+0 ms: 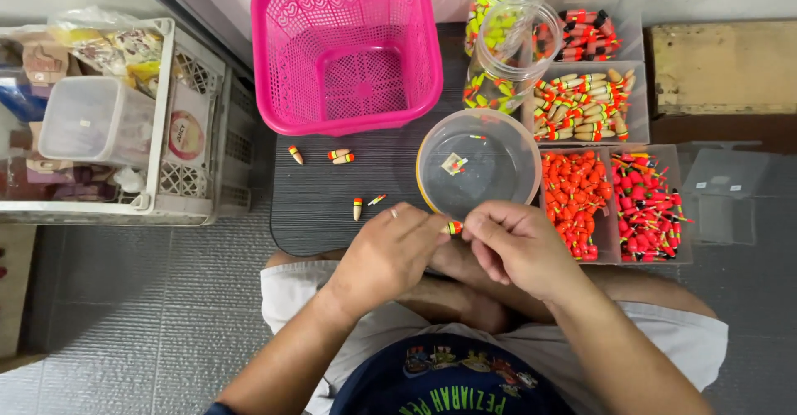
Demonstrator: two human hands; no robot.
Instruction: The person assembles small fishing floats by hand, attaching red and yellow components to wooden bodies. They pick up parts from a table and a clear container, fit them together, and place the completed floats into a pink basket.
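My left hand [386, 253] and my right hand [515, 247] meet over my lap, both pinching one small fishing float [453, 227] with orange and yellow bands. Just beyond them a clear round container [478, 163] with a yellow rim rests on a dark ribbed mat [332, 195]; it holds a few small float pieces. Several loose floats [340, 156] lie on the mat to the left of the hands.
An empty pink basket [349, 46] stands at the back. Clear trays of tan floats [588, 104], orange beads [574, 195] and red stick floats [649, 203] sit right, with two clear jars [506, 50] behind. A white crate [108, 116] of packages is left.
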